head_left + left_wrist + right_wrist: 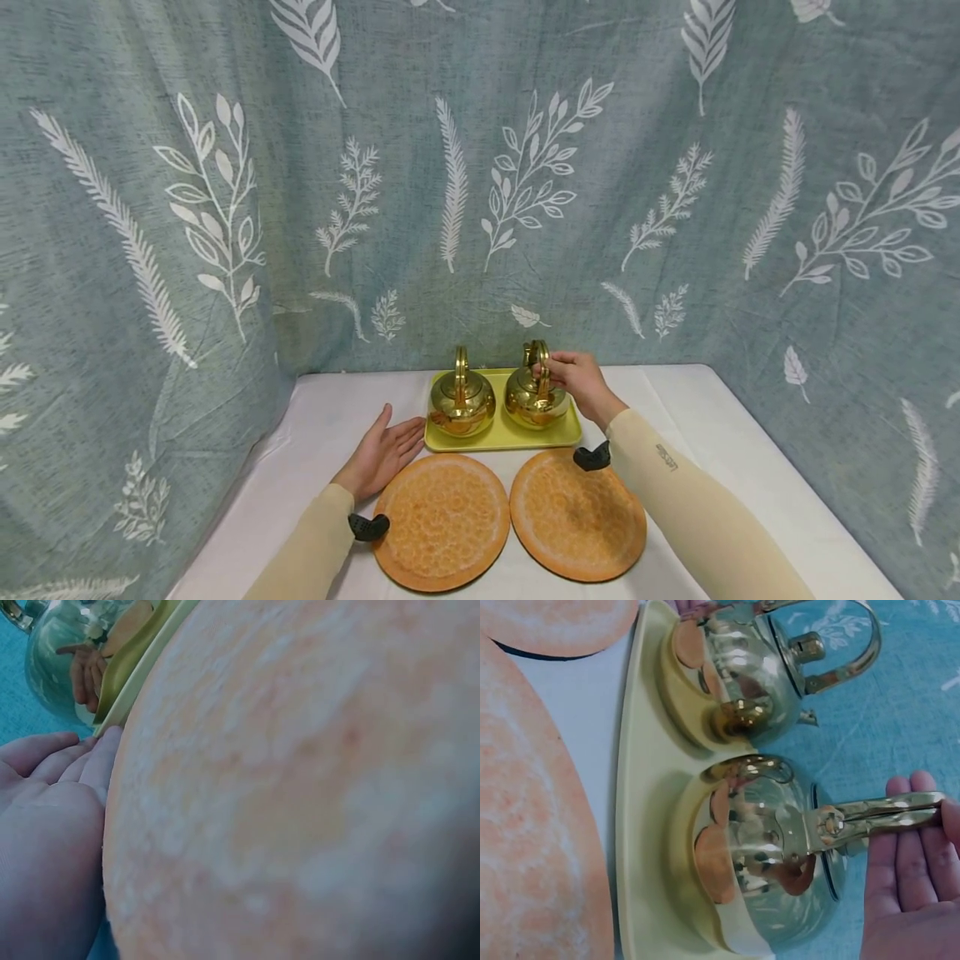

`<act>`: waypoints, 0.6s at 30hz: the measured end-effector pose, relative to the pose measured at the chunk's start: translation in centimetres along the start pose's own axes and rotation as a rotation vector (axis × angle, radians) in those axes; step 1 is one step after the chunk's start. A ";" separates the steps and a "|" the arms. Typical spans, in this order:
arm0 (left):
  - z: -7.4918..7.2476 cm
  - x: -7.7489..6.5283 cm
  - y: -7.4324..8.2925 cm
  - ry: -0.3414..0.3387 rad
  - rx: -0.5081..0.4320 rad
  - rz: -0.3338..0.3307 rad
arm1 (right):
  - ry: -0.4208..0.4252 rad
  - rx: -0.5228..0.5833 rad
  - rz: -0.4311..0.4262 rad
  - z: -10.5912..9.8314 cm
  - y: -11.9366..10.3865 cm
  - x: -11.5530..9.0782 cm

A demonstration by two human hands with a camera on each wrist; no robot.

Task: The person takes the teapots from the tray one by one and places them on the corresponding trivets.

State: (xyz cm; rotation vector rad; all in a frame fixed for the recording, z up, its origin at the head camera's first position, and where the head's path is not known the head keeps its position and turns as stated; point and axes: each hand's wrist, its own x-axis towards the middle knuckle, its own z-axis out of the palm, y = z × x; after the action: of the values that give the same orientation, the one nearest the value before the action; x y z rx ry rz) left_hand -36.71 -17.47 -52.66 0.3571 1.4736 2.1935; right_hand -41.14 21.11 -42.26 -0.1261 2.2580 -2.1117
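Two shiny gold kettles with arched handles stand side by side on a yellow tray (498, 444). My right hand (581, 379) grips the handle of the right kettle (536, 407); in the right wrist view its fingers and thumb (951, 817) are round the handle (900, 806). The base of this kettle appears to rest on the tray. The left kettle (462, 408) is untouched. My left hand (382, 454) lies with straight fingers and palm turned up, its fingertips close to the tray's left end. Whether they touch the tray I cannot tell.
Two round orange mats, a left mat (442, 521) and a right mat (577, 517), lie in front of the tray on a white tablecloth (330, 408). A blue-green curtain (420, 192) with white leaf prints hangs behind and at both sides.
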 end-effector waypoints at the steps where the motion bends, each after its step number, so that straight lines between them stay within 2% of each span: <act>1: 0.0 0.0 0.0 -0.002 0.003 0.001 | 0.008 0.009 -0.001 0.0 0.1 0.0; 9: -0.1 0.2 0.0 -0.009 0.014 -0.004 | 0.032 0.035 -0.012 0.1 -0.2 -0.2; 18: -0.3 0.3 0.2 -0.012 -0.014 -0.009 | 0.036 -0.005 -0.029 -0.6 -1.0 -1.0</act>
State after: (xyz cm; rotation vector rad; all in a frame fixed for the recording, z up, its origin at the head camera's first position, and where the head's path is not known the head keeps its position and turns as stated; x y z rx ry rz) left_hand -37.17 -17.62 -52.64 0.3572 1.4505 2.1899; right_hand -40.21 21.72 -41.26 -0.1228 2.2956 -2.1400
